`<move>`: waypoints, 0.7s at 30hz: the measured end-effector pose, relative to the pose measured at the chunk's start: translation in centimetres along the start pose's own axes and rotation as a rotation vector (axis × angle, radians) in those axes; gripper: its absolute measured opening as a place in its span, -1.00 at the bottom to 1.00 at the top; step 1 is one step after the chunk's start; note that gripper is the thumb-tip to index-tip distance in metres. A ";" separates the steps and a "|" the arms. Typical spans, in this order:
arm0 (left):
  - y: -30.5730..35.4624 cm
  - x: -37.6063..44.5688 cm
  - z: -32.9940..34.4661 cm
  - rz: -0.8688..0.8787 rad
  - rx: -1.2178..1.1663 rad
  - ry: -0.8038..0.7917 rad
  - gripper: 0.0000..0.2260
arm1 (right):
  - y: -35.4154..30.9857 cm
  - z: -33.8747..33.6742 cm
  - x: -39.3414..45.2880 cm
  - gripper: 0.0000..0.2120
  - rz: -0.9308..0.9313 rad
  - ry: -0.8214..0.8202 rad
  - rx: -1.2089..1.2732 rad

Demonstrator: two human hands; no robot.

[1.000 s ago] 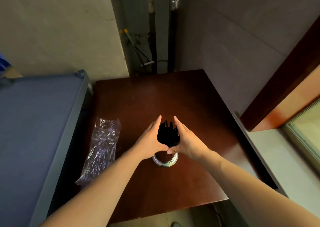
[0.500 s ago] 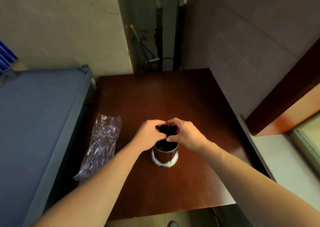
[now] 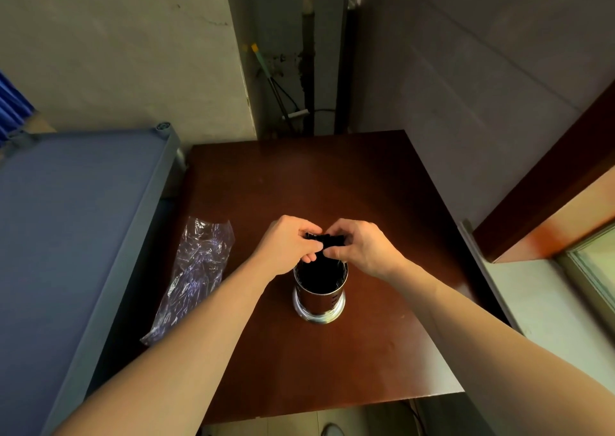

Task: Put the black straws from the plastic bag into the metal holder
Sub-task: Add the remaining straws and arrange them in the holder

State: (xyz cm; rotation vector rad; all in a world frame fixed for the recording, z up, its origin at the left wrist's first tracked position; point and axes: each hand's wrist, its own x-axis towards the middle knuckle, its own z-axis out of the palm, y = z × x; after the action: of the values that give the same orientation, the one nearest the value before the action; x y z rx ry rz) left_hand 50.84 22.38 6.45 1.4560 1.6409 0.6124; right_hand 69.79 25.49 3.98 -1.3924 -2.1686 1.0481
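A round metal holder (image 3: pixel 318 301) stands upright on the dark brown table (image 3: pixel 332 182). A bundle of black straws (image 3: pixel 322 271) stands inside it, with the tops sticking out above the rim. My left hand (image 3: pixel 288 246) and my right hand (image 3: pixel 361 247) press together over the straw tops from both sides, fingers curled around them. Most of the straw tops are hidden under my fingers. The clear plastic bag (image 3: pixel 196 269) lies flat and crumpled on the table's left side, apart from both hands.
A blue-grey surface with a raised edge (image 3: pixel 76 236) runs along the table's left side. Walls stand behind and to the right of the table. A window sill (image 3: pixel 545 302) lies lower right. The table's near edge (image 3: pixel 332 405) is close to me.
Both hands went from cupping the spread straw tops to closing over them, and the bundle sank lower into the holder. The view shifted slightly.
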 end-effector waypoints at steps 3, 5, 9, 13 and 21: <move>-0.5 -0.1 0.1 -0.019 -0.005 0.002 -0.64 | 0.0 0.2 0.0 -0.76 0.032 -0.018 0.014; -1.0 -0.2 0.2 -0.012 0.011 0.007 -0.61 | 0.1 0.4 0.0 -0.73 0.051 -0.021 0.027; -2.0 0.0 0.0 0.010 0.026 0.023 -0.53 | 0.6 0.5 -0.3 -0.56 0.045 -0.011 0.040; -3.4 -0.3 -0.7 0.014 0.040 0.049 -0.29 | 1.6 0.0 -1.5 -0.09 0.039 0.005 0.050; -5.1 -1.7 0.3 -0.086 0.125 -0.161 0.10 | 4.5 1.1 -4.4 0.00 0.111 -0.038 -0.072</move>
State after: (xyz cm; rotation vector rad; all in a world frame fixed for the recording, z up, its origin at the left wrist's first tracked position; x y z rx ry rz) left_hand 48.22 19.66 2.67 1.4750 1.6291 0.3407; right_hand 73.88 22.29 0.30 -1.5527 -2.1977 1.0532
